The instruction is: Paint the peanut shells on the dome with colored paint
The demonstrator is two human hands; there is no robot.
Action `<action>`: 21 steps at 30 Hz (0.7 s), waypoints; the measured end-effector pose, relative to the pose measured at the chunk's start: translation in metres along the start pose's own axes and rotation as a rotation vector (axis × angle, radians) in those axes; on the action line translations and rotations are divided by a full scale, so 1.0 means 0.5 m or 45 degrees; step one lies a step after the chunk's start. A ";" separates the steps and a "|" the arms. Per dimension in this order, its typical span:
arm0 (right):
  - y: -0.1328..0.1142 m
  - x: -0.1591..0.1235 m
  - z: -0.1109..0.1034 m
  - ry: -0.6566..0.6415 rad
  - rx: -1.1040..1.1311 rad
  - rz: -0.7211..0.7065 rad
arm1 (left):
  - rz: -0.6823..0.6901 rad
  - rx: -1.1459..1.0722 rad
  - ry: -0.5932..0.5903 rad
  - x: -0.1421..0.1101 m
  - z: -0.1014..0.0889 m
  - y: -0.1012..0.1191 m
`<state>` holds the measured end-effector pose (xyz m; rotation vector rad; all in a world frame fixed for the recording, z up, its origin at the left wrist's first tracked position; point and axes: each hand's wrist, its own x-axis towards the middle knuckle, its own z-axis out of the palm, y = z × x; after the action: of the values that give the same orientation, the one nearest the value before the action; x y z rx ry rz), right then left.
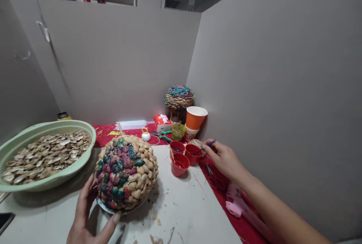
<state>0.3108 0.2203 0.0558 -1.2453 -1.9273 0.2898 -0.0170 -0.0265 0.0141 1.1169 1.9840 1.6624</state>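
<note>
A dome covered in peanut shells (127, 172) sits on a shallow dish (135, 209). Its left and middle shells are painted purple, teal and red; those on the right are bare tan. My left hand (90, 214) steadies it from the near left, with fingers against its side and the thumb at the dish rim. In my right hand (222, 157), a thin blue paintbrush (207, 145) is pinched, its lower end down in a red cup (194, 155). Beside that cup stand two more red cups, the nearest (180, 164) with a wooden stick in it.
A green basin (65, 178) of shells stands left. Behind the cups are an orange paper cup (195, 117), a clear cup with yellow-green contents (178, 132), pliers (162, 135) and a finished-looking painted shell mushroom (179, 97). A pink glue gun (234, 202) lies right; grey panels enclose the table.
</note>
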 end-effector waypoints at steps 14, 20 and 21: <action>0.020 -0.016 -0.017 0.146 0.150 0.143 | -0.008 -0.005 -0.001 -0.004 -0.001 0.003; 0.031 -0.026 -0.017 0.242 0.359 0.271 | 0.020 -0.014 -0.018 -0.003 -0.003 -0.001; 0.031 -0.026 -0.015 0.236 0.399 0.289 | 0.021 -0.012 -0.021 -0.003 -0.004 -0.003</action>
<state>0.3289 0.2151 0.0454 -1.2320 -1.5180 0.5512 -0.0179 -0.0288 0.0130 1.1432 1.9604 1.6638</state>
